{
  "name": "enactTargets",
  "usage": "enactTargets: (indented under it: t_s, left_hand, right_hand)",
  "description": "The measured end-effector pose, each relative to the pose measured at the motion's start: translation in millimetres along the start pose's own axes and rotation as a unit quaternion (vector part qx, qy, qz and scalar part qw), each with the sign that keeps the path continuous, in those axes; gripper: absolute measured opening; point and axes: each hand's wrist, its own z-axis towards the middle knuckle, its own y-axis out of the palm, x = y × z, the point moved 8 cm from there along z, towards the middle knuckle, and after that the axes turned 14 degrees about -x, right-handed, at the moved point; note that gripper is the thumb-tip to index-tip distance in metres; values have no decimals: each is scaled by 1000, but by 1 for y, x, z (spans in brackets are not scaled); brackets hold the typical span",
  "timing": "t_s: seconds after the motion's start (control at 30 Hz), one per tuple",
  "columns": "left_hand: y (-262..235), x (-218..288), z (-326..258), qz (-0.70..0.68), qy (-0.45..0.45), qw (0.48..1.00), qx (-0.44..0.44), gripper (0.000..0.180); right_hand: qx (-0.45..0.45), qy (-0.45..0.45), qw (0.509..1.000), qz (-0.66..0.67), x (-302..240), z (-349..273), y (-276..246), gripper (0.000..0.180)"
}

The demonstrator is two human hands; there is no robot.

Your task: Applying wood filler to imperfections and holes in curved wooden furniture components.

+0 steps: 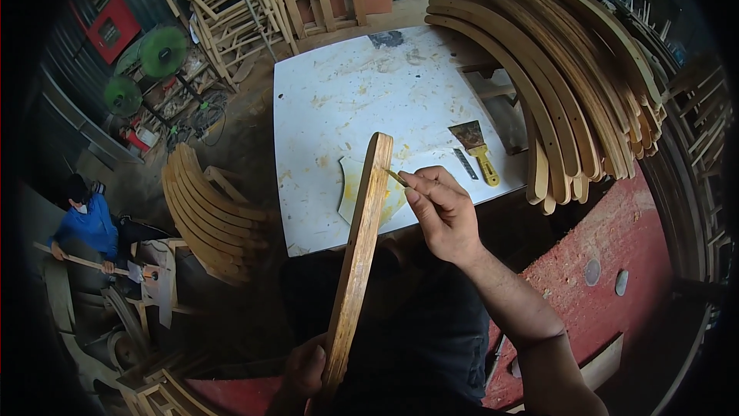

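My left hand point(305, 370) is closed round the lower end of a long wooden slat point(359, 247), which has a rounded top and streaky brown grain. The slat slants up in front of me, over the edge of a white table point(331, 100). My right hand point(443, 212) pinches a small thin blade point(396, 177) smeared yellowish, its tip at the slat's right edge near the top. Behind the slat lies a pale sheet point(350, 185) with yellow smears. A scraper point(479, 150) with a yellow handle and a dark narrow strip point(465, 163) rest on the table to the right.
Curved wooden parts point(554, 70) are stacked high at the table's right, with another stack point(204, 216) on the left. Below right is a red surface point(616, 231). At far left a person in blue point(88, 223) holds a long-handled tool, near green fans point(162, 52).
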Motion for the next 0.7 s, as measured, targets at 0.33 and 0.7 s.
enactTargets:
  t_s: [0.33, 0.7]
  left_hand:
    - [-4, -13, -1, -22, 6, 1000, 2, 62]
    - [-3, -16, 5, -118, 43, 989, -75, 59]
  right_hand:
    - [-35, -85, 983, -162, -13, -11, 11, 30]
    - [97, -52, 992, 57, 6, -36, 6, 30]
